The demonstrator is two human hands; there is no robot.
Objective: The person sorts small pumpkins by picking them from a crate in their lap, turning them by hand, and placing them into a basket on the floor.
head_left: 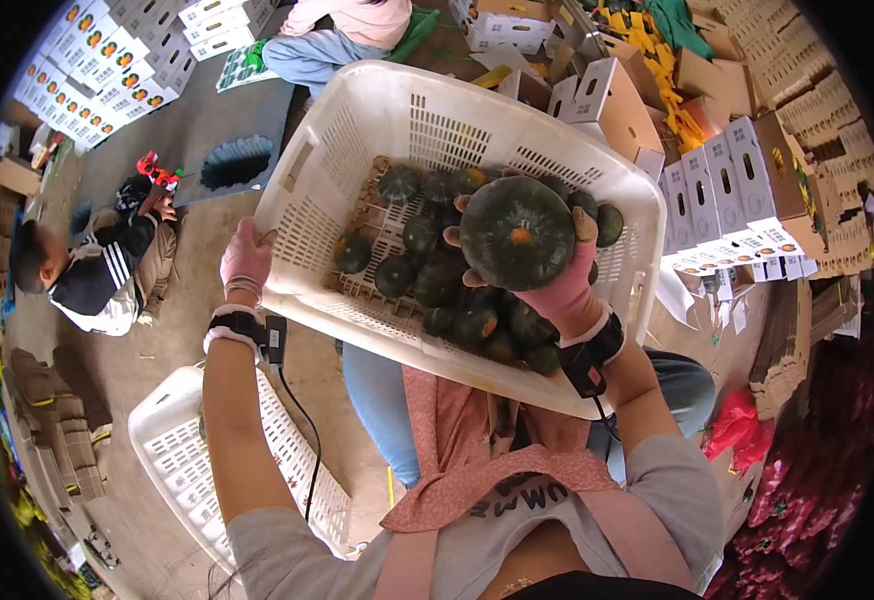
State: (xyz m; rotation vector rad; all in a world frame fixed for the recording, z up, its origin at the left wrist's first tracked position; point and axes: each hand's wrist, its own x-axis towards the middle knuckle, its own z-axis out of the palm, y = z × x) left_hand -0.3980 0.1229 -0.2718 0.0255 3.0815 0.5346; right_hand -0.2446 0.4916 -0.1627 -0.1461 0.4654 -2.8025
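Note:
A large dark green squash [518, 233] with an orange spot is in my right hand [562, 290], whose gloved fingers wrap round it from below and the sides. It is held above a white slatted crate [357, 100]. Inside the crate, several smaller dark green squashes [440, 280] lie mostly toward the right and near side, some with orange patches. My left hand [246, 257], in a pink glove, is closed on the crate's left rim. Both wrists carry black devices with cables.
Another white crate [172, 420] stands on the floor at lower left. A person [97, 260] crouches at the left; another person [332, 45] sits beyond the crate. Stacked cartons [107, 70] are at upper left, open boxes [612, 105] at right, red net bags [807, 500] at lower right.

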